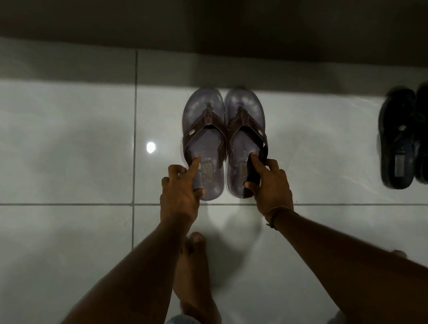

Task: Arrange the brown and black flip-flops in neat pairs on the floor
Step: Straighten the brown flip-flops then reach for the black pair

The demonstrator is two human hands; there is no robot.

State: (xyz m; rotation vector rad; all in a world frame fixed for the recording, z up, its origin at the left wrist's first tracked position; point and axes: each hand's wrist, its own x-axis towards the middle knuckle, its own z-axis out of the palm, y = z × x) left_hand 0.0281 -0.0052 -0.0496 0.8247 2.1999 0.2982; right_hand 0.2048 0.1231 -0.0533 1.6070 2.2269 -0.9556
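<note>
Two brown flip-flops lie side by side on the white tiled floor, toes pointing away from me. My left hand [180,188] grips the heel of the left brown flip-flop [201,126], index finger under its strap. My right hand [268,182] grips the heel of the right brown flip-flop [245,122], fingers hooked under its strap. The soles nearly touch along their inner edges. A pair of black flip-flops [412,137] sits together at the far right, also toes away, apart from both hands.
A dark wall base or step [220,17] runs across the top, just beyond the flip-flops. My bare foot [192,276] stands on the floor [50,151] below my hands. A light spot reflects on the tile to the left.
</note>
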